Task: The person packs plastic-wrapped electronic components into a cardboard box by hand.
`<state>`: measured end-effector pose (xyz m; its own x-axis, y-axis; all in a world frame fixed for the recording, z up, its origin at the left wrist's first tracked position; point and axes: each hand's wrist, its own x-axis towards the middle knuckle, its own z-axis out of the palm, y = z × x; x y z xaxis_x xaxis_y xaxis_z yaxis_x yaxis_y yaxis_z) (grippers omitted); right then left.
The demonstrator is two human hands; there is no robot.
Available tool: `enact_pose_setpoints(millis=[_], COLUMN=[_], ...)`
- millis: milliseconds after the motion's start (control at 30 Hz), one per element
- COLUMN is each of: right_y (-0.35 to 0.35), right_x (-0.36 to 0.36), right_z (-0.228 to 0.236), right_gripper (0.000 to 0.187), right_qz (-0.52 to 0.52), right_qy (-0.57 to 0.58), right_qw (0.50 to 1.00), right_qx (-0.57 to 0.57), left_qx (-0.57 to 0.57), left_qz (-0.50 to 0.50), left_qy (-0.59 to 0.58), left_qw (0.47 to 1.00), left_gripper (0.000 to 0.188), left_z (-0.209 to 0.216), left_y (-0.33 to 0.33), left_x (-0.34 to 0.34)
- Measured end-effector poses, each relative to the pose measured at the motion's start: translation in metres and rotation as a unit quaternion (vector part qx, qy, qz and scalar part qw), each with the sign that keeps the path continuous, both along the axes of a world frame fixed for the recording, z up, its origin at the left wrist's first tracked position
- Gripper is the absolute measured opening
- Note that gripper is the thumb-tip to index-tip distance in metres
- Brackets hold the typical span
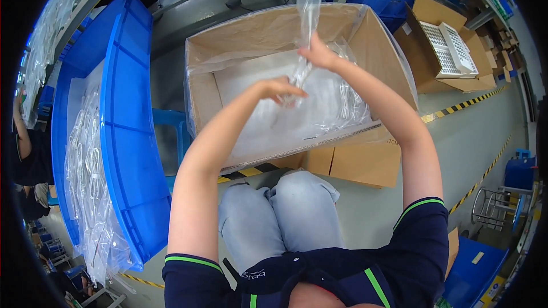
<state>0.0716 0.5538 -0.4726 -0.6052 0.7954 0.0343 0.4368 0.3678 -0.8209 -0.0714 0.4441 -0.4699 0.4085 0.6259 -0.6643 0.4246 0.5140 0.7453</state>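
My right hand (321, 54) is closed on a long clear plastic bag (310, 0) that stretches upward past the far edge of a cardboard box (197, 51). Lower on the same bag, where a bundled white cable (301, 72) shows through, my left hand (281, 89) has its fingers curled round it. That lower end is smeared by motion. Both hands are above the box, which has a clear plastic liner. Inside, at its right side, lie several bagged white cables (347, 100), and a whitish sheet (251, 131) covers much of the bottom.
A tall blue bin (127, 120) with bagged cables (93, 165) stands at the left beside a blue stool (171, 118). An open carton (419, 68) with white trays is at the far right. A closed carton (365, 164) sits below the box, near my knees.
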Motion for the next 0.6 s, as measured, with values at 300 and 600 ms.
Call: enact_pose_setpoints(millis=[300,600], right_y=[-0.018,0.002], right_x=[0.044,0.048], right_z=[-0.043,-0.022], right_gripper=[0.032,0.060], right_qz=[0.117,0.013], right_qy=[-0.349,-0.405], right_qw=[0.914,0.894], right_qx=[-0.169,-0.193], left_qx=[0.094,0.153], left_qz=[-0.056,-0.106], left_qy=[0.039,0.151], left_qw=[0.993,0.971], left_gripper=[0.064,0.072], left_z=[-0.084,-0.062], left_y=[-0.043,-0.009], left_x=[0.054,0.086])
